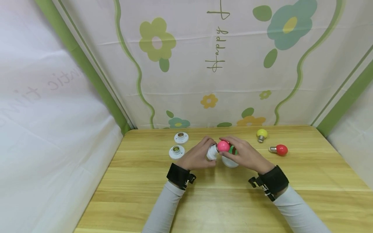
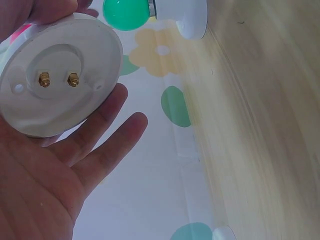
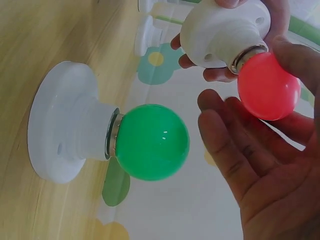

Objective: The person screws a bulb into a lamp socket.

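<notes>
- Table [image 1: 218, 200]: smooth wood grain, soft sheen.
- Pink bulb [image 3: 269, 86]: smooth, glossy, with a shiny metal collar.
- Held socket [image 2: 60, 110]: smooth white, plastic by its look; its terminals [image 2: 73, 80] are brassy metal.
- Green bulb [image 3: 152, 142]: smooth, glossy, in a white plastic-looking base [image 3: 55, 120].
- Yellow bulb [image 1: 262, 133] and red bulb [image 1: 281, 149], towards the table's far right corner: smooth, with bare metal screw caps.
- Two sockets [image 1: 172, 154] near its far left corner: plastic-looking, metal-lined.
- Curtain [image 1: 186, 81] beyond its far edge: matt printed cloth, lightly creased.
- Sleeves [image 1: 164, 202]: matt cloth.
</notes>
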The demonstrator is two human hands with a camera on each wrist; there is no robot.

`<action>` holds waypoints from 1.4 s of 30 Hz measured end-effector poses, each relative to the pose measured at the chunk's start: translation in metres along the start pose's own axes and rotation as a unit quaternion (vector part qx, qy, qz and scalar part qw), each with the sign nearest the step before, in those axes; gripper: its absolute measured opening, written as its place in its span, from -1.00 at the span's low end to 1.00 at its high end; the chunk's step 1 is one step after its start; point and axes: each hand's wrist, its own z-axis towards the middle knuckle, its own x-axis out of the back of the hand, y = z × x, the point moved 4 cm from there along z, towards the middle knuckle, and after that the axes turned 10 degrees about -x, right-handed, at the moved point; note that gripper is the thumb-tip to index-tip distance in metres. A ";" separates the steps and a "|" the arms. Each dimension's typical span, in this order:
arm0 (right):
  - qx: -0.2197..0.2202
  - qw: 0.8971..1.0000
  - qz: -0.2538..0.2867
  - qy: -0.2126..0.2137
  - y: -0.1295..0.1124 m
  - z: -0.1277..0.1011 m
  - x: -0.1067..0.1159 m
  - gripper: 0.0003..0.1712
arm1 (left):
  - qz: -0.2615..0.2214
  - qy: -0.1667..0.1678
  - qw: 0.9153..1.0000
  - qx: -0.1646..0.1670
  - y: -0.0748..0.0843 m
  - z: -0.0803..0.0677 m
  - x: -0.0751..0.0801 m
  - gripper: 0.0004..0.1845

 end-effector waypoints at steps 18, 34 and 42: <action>0.049 0.999 0.013 0.007 -0.003 0.000 0.000 -0.33 | -0.002 -0.001 1.000 -0.001 0.000 0.000 0.001 -0.41; 0.013 1.000 0.009 -0.001 -0.001 -0.001 0.002 -0.39 | -0.003 -0.005 1.000 0.004 0.003 0.000 0.001 -0.41; -0.004 1.000 0.006 -0.007 0.001 -0.001 0.002 -0.41 | -0.010 -0.006 1.000 0.005 0.003 0.001 -0.001 -0.41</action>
